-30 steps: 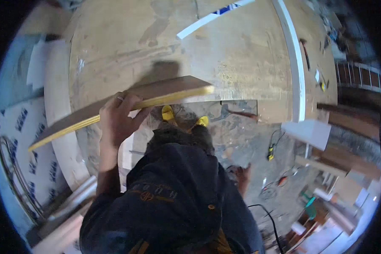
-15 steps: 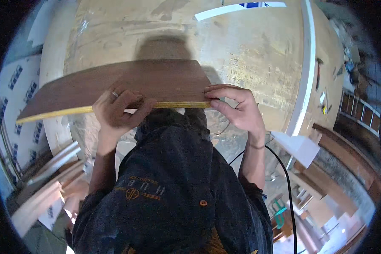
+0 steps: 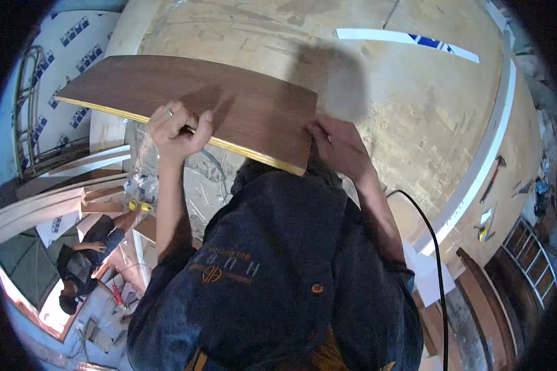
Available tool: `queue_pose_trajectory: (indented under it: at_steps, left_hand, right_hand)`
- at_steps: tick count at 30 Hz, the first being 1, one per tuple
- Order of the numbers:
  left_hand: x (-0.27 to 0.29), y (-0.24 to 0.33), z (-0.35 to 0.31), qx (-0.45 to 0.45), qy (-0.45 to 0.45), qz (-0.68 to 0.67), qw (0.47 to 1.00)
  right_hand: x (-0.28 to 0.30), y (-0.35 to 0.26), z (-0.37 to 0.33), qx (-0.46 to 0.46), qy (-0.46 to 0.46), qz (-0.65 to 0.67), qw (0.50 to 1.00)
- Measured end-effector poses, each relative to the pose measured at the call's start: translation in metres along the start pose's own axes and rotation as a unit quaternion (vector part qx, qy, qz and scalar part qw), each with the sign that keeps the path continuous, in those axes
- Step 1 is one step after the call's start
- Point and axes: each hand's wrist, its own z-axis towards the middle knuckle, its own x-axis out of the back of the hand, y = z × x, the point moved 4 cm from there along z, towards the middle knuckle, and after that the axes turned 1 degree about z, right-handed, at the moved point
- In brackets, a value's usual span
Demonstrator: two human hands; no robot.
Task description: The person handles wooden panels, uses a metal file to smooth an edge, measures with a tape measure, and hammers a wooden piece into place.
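While the brown board (image 3: 247,102) is positioned at the near side of the worktop (image 3: 414,123), its dark face is turned upward and its pale yellow edge is presented toward the wearer's body. The board is set at a slant, its left end being seen past the left side of the worktop and its right end close to the wearer's dark shirt (image 3: 278,247). The left hand (image 3: 178,131) is placed about midway along the near edge, with its fingers curled in and the thumb raised; whether the board is clasped cannot be told. The right hand (image 3: 346,151) is placed at the right end, where the end edge is met by bunched fingers; whether it is pinched cannot be determined. Beyond the board, a white strip with blue marks (image 3: 384,36) is laid on the worktop. Toward the right, a long white bar (image 3: 479,167) is noted, past which a hammer (image 3: 492,180) is laid. A black cable (image 3: 441,278) is routed beside the right forearm. At lower left, a co-worker (image 3: 80,266) is observed, low down near some stacked boards (image 3: 56,207).
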Motion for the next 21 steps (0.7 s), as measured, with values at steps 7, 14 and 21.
queue_pose_trajectory:
  at_steps: [7,14,21]
  left_hand:
    - [-0.008,0.003,0.021,0.026,0.036,0.024,0.999]
    - [-0.013,-0.003,0.047,0.015,0.067,0.013,0.998]
    - [-0.012,-0.011,0.041,0.014,0.088,0.024,0.996]
  right_hand:
    - [0.02,-0.001,0.009,0.115,-0.017,0.109,0.987]
    - [0.05,-0.036,0.002,0.195,0.054,0.15,0.968]
    - [0.02,-0.061,0.004,0.19,-0.011,0.075,0.979]
